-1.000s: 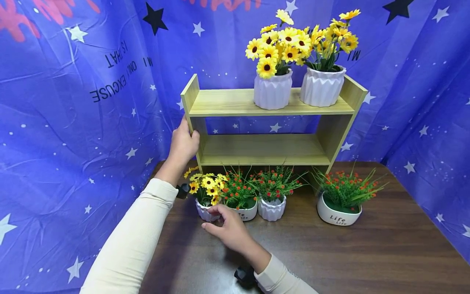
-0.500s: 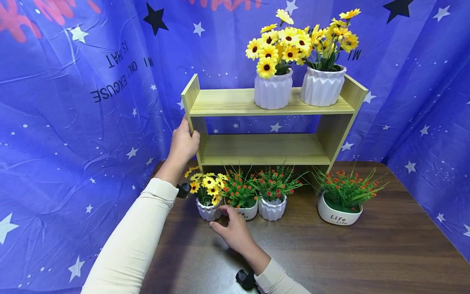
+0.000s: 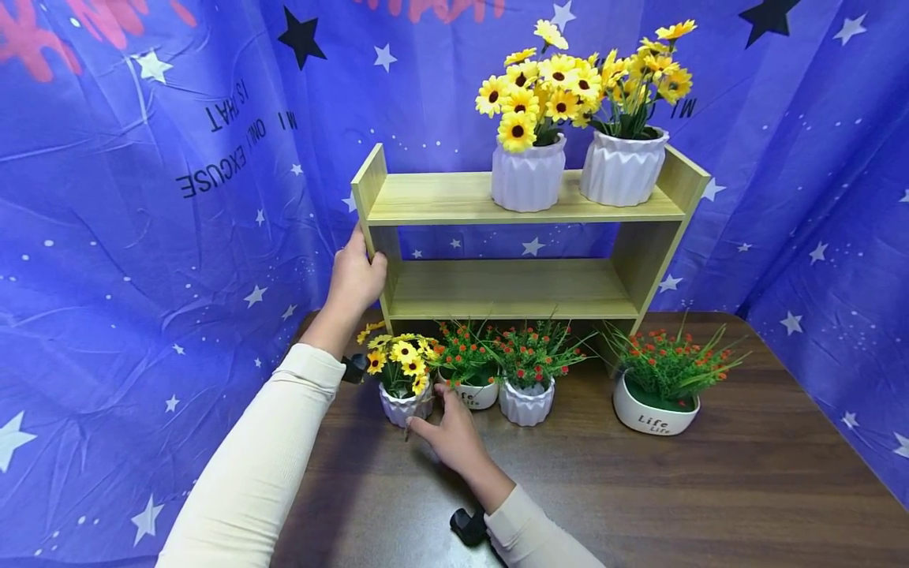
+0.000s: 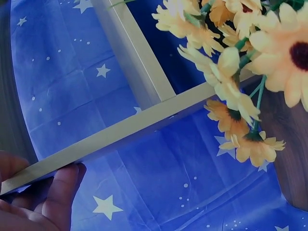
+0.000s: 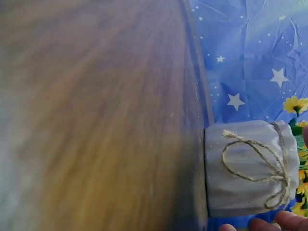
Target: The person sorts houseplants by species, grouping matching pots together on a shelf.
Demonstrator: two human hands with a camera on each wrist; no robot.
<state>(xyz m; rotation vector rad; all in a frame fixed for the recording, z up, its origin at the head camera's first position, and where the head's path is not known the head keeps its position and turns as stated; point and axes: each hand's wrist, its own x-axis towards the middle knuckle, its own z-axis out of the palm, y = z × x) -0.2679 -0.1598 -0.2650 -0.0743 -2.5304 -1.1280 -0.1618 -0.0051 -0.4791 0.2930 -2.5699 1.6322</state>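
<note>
My left hand (image 3: 357, 274) grips the left side panel of a light wooden shelf (image 3: 433, 197), thumb in front and fingers behind; the left wrist view shows the panel's edge (image 4: 110, 132) between thumb and fingers. My right hand (image 3: 456, 434) is low in front of the shelf, thumb and forefinger spread apart. Its forefinger is right at the left end of a white oval "Life" planter (image 3: 477, 396) with red-flowered grass. Just left stands a small white ribbed pot (image 3: 405, 408) of yellow daisies, its twine bow (image 5: 255, 163) showing in the right wrist view, with fingertips (image 5: 291, 220) beside it.
Two white pots of yellow daisies (image 3: 529, 177) (image 3: 625, 170) stand on the top shelf. A ribbed pot of red flowers (image 3: 527, 404) is right of the oval planter. Another oval "Life" planter (image 3: 656, 410) sits farther right on the brown table (image 3: 710, 489). A blue star curtain (image 3: 213, 315) surrounds everything.
The right hand has moved right and slightly away from me, off the front of the daisy pot. The left oval planter has shifted back towards the shelf. My left hand stays put.
</note>
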